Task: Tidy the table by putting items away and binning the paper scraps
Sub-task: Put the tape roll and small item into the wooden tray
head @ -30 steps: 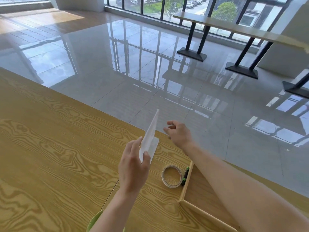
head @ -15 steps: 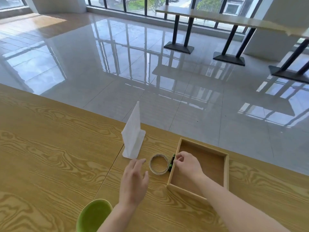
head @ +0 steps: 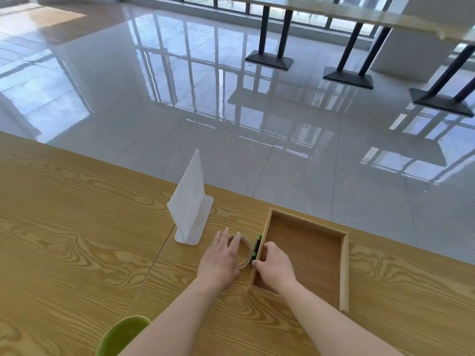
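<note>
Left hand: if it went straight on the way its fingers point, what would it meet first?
The tape roll: the left hand has its fingertips over the rim, seemingly touching. Beyond it, bare table to the far edge; the white sign stand sits off left.

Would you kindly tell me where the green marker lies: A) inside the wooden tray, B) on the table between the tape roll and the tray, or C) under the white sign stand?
B: the green marker lies on the table, outside the wooden tray's left wall, beside the tape roll.
</note>
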